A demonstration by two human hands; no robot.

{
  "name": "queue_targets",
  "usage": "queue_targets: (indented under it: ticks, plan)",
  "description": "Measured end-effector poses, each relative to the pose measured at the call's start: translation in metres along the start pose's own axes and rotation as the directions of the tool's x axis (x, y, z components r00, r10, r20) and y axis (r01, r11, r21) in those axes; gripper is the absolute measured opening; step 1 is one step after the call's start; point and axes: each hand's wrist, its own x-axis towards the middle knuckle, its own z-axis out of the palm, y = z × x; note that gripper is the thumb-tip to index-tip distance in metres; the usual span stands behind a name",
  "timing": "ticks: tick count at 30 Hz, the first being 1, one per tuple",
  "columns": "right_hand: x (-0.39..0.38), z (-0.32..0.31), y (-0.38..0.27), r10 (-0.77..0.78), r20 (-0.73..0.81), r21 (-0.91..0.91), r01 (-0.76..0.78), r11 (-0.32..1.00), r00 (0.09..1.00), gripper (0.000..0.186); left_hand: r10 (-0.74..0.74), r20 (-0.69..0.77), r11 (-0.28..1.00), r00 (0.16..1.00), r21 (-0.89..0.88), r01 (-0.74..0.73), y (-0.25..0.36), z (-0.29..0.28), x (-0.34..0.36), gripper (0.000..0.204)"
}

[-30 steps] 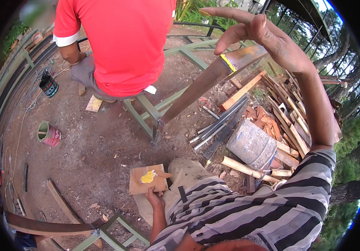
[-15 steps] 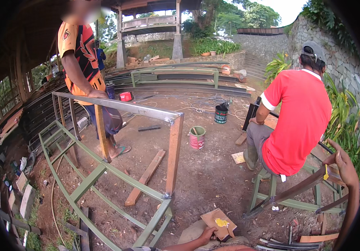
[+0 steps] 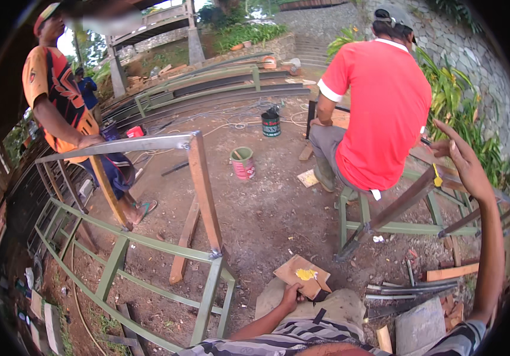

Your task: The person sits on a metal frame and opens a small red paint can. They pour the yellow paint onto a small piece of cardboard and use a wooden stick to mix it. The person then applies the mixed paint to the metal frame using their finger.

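My left hand (image 3: 291, 298) grips the near edge of a small brown board (image 3: 303, 276) above my lap. A blob of yellow paste (image 3: 306, 275) lies on top of the board. A dark flat piece shows under its near corner; its kind is unclear. On the right, my raised right hand (image 3: 467, 167) has its fingers stretched and apart, with nothing visible in them. It is beside the upper end of a brown-grey metal bar (image 3: 406, 200), where a yellow paste patch (image 3: 437, 175) sits. That bar belongs to a green metal frame (image 3: 397, 227).
A long green frame (image 3: 112, 268) with upright posts fills the left; a person in orange and black (image 3: 59, 113) rests a hand on its rail. A person in red (image 3: 379, 113) sits ahead with back turned. Paint cans (image 3: 243, 164), cables and a plank (image 3: 185, 240) lie around.
The view has turned right and tilted down, so the surroundings shift left and up. My right hand is still raised beside the bar, fingers spread; my left hand keeps hold of the board.
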Motion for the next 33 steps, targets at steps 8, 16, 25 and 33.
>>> queue_targets:
  ticks: [8, 16, 25, 33]
  plan:
    - [-0.095, 0.065, 0.004, -0.394, -0.718, -0.380, 0.151, 0.913, 0.574, 0.043, -0.093, 0.021, 0.992, 0.995, -0.080, 0.095, -0.004, 0.014, 0.002, 0.011]
    - [-0.127, 0.208, 0.053, -0.050, -0.789, -0.132, -0.090, 0.987, 0.612, 0.055, -0.125, 0.005, 0.992, 0.992, -0.012, 0.125, 0.008, 0.016, -0.007, 0.011]
    - [-0.126, 0.244, 0.082, -0.020, -0.855, -0.030, -0.011, 0.999, 0.519, 0.058, -0.053, -0.015, 0.996, 0.998, 0.076, 0.054, 0.031, 0.011, -0.041, 0.013]
    - [-0.259, 0.373, 0.107, 0.552, -0.310, 0.344, -0.449, 0.824, 0.775, 0.056, 0.006, -0.116, 0.977, 0.993, 0.214, 0.019, 0.048, 0.016, -0.063, 0.011]
